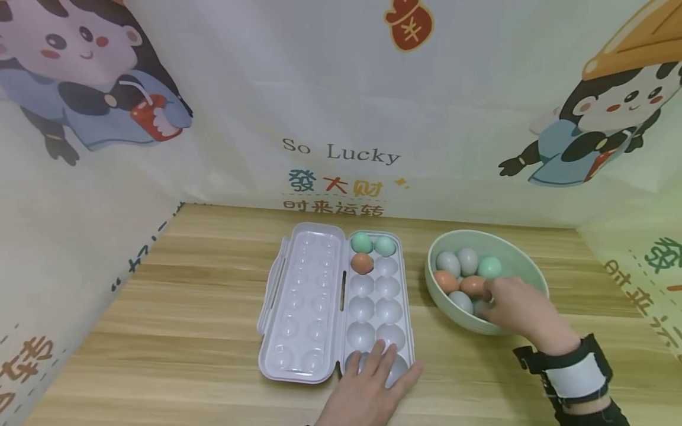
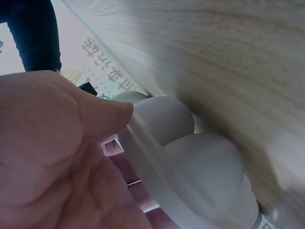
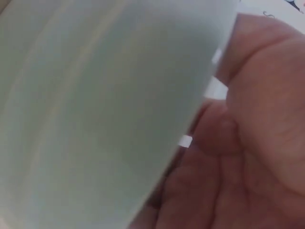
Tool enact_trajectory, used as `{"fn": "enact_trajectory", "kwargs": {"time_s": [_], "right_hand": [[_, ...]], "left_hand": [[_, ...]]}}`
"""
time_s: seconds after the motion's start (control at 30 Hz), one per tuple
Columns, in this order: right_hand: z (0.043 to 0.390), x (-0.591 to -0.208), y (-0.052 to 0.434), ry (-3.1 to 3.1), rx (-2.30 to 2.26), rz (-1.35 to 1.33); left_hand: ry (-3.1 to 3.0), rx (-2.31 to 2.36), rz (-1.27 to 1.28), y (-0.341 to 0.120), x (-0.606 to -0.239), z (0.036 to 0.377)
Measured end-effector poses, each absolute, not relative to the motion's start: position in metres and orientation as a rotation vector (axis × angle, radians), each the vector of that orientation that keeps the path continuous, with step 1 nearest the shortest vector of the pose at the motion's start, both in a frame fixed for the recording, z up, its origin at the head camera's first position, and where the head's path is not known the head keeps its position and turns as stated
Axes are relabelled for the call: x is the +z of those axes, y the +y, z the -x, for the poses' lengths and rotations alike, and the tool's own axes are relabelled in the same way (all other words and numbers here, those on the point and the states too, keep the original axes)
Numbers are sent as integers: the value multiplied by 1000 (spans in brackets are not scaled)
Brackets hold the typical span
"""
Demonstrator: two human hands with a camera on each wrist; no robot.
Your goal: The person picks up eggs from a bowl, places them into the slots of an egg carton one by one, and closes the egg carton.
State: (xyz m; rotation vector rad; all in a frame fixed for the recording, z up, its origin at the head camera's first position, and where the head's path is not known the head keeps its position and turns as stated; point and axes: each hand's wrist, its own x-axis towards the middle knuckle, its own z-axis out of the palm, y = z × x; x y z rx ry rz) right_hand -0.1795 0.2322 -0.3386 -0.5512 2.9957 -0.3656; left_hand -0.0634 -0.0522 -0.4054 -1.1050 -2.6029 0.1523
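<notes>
A pale egg carton (image 1: 343, 331) lies with its lid (image 1: 306, 307) folded flat to the left. Two green eggs (image 1: 362, 242) fill its far row; a brown egg (image 1: 362, 264) sits in the left cup of the row before it. My left hand (image 1: 367, 381) rests across the carton's near end, fingers spread and straight, thumb along the right rim. Inside a light green bowl (image 1: 524, 269), my right hand (image 1: 519, 310) has bent fingers beside a brown egg (image 1: 472, 286) and a pale grey egg (image 1: 481, 307). The bowl wall hides its fingertips in the right wrist view.
More eggs lie in the bowl: grey ones (image 1: 449, 264), a green one (image 1: 489, 267) and another brown one (image 1: 445, 283). The bowl stands right of the carton on a wood-grain table (image 1: 176, 307). A printed cloth (image 1: 341, 89) hangs behind and at both sides.
</notes>
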Motion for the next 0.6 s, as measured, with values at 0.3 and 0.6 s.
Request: {"fn": "enact_trajectory", "kwargs": {"time_s": [0.3, 0.6], "right_hand": [[178, -342, 228, 3012, -434, 486], [177, -341, 229, 2961, -465, 356]], "left_hand": [[-2613, 203, 1102, -52, -406, 63], [-2626, 195, 1108, -51, -407, 64]]}}
